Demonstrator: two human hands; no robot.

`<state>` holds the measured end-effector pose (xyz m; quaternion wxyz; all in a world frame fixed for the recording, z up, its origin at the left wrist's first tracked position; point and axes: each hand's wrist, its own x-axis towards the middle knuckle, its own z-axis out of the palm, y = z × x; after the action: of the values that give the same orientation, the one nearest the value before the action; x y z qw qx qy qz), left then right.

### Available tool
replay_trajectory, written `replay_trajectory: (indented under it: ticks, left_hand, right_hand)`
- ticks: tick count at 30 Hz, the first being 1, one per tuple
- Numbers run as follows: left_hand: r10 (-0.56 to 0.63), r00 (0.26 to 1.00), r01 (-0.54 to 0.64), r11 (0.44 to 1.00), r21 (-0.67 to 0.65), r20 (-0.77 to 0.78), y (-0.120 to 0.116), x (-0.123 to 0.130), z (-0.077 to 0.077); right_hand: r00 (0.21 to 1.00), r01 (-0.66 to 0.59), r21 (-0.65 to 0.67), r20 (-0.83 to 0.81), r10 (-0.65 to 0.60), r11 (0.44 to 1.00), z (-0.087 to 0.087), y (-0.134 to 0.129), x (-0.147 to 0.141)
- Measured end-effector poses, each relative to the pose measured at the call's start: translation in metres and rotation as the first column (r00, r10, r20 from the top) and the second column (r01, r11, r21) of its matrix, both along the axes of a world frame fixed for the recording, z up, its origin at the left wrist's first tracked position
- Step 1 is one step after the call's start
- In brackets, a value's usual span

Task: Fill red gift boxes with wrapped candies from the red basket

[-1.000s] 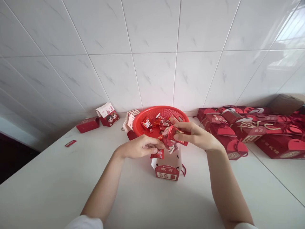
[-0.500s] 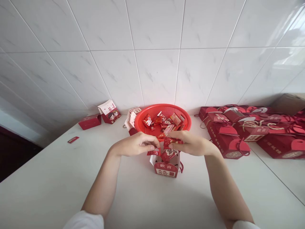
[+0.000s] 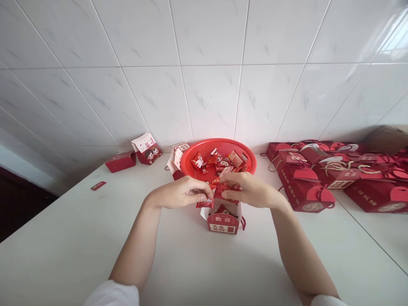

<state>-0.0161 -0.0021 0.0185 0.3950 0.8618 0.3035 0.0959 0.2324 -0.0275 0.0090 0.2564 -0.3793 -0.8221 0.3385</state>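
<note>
A small red candy box with its top open stands on the white table in front of me. A red wrapped candy lies inside it. My left hand pinches a small red candy packet at the box's left rim. Over the back of the box, my right hand is closed on another red candy packet, partly covered by its fingers. Just behind both hands sits a red plastic basket with several wrapped candies in it.
Many closed red gift boxes crowd the right side. At the back left are a red box and a white-topped box, with a small red packet nearby. The tiled wall borders the table's back.
One candy that was under my right hand has dropped into the box. My right hand has shifted slightly left and still holds a red packet. My left hand is almost unmoved.
</note>
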Motion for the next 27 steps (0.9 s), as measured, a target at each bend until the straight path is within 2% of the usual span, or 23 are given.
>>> replay_trajectory:
  ticks: [2,4,6,8,11,13,17,22,24,27]
  left_hand:
    - [-0.004,1.0,0.004,1.0,0.011,-0.01,0.001,-0.001,0.0]
    - [-0.004,1.0,0.004,1.0,0.008,0.002,0.001,-0.001,-0.001]
    - [0.013,0.998,-0.013,1.0,0.004,0.061,0.001,0.001,-0.002]
    - [0.054,0.985,-0.054,0.999,-0.003,0.163,0.001,0.005,-0.004]
    - [0.143,0.937,-0.136,0.99,-0.045,0.318,-0.001,0.015,-0.008]
    - [0.186,0.904,-0.167,0.982,-0.083,0.386,-0.002,0.021,-0.012]
    - [0.22,0.853,-0.187,0.975,-0.118,0.473,-0.004,0.031,-0.018]
    - [0.286,0.74,-0.245,0.957,-0.152,0.609,-0.003,0.037,-0.018]
    - [0.304,0.717,-0.224,0.953,-0.207,0.627,-0.003,0.039,-0.018]
    - [0.304,0.745,-0.123,0.938,-0.325,0.594,-0.003,0.042,-0.02]
  right_hand:
    - [1.0,0.001,0.007,0.013,-0.001,1.0,-0.004,0.002,-0.002]
    - [0.998,0.064,0.057,-0.026,-0.063,0.996,-0.004,0.002,-0.001]
    - [0.991,0.12,0.079,-0.075,-0.114,0.99,0.0,0.001,0.0]
    - [0.99,0.107,0.035,-0.097,-0.103,0.994,0.005,-0.002,0.0]
    - [0.992,0.038,-0.066,-0.118,-0.046,0.997,0.01,-0.004,-0.001]
    - [0.988,0.039,-0.103,-0.145,-0.053,0.994,0.009,-0.004,-0.002]
    - [0.971,0.075,-0.117,-0.216,-0.099,0.99,0.005,-0.002,-0.002]
    - [0.929,0.007,-0.126,-0.365,-0.053,0.992,0.008,-0.002,0.001]
    - [0.914,0.005,-0.098,-0.404,-0.044,0.995,0.01,-0.002,0.002]
    - [0.911,0.016,-0.066,-0.41,-0.042,0.998,0.012,-0.003,0.004]
